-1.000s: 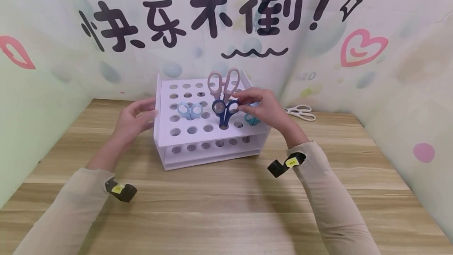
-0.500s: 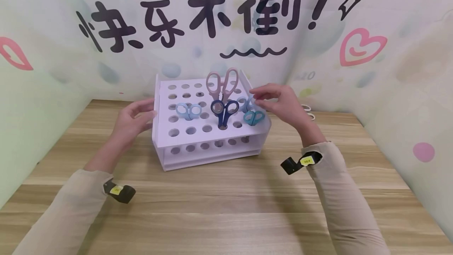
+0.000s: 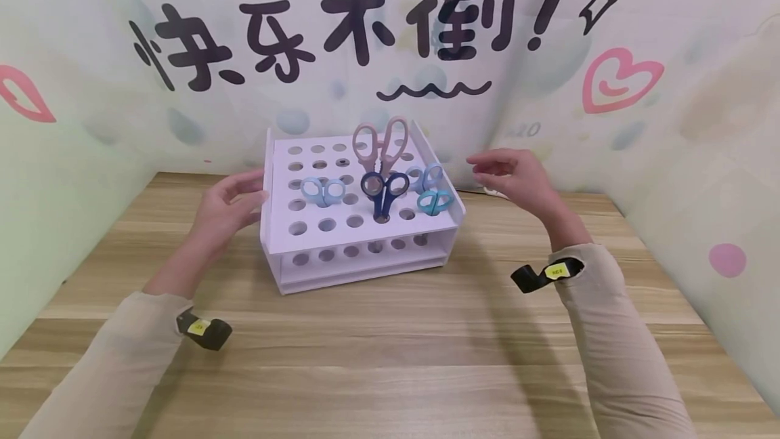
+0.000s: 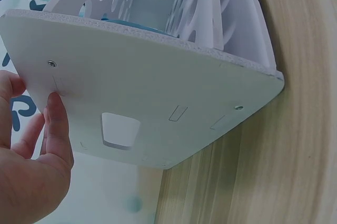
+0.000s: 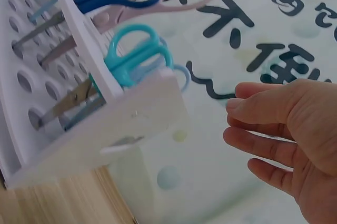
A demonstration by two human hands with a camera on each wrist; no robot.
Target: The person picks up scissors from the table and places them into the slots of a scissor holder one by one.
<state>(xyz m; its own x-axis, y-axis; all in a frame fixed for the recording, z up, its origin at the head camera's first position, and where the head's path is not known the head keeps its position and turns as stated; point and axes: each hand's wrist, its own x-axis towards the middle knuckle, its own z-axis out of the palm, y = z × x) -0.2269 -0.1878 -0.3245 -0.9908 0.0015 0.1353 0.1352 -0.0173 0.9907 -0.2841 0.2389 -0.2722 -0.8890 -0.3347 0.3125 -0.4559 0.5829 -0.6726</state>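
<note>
A white rack (image 3: 335,241) with rows of round holes stands on the table, with several scissors upright in it. Pink scissors (image 3: 366,162) are behind navy scissors (image 3: 387,203). Light blue scissors (image 3: 323,192) sit to the left. On the right are another light blue pair (image 3: 417,177) and teal scissors (image 3: 434,202). My left hand (image 3: 224,207) touches the rack's left side panel (image 4: 142,71) with its fingertips. To the right of the rack, my right hand (image 3: 516,178) hangs in the air, fingers loosely bent around nothing.
White scissors (image 3: 495,191) lie on the table behind my right hand, which mostly hides them. The wooden table (image 3: 378,358) ends at a printed backdrop (image 3: 341,107) with large dark characters. A pale wall (image 3: 55,222) rises on the left.
My right hand has moved from beside the navy scissors out to the right, away from the rack. The left hand stays at the left panel.
</note>
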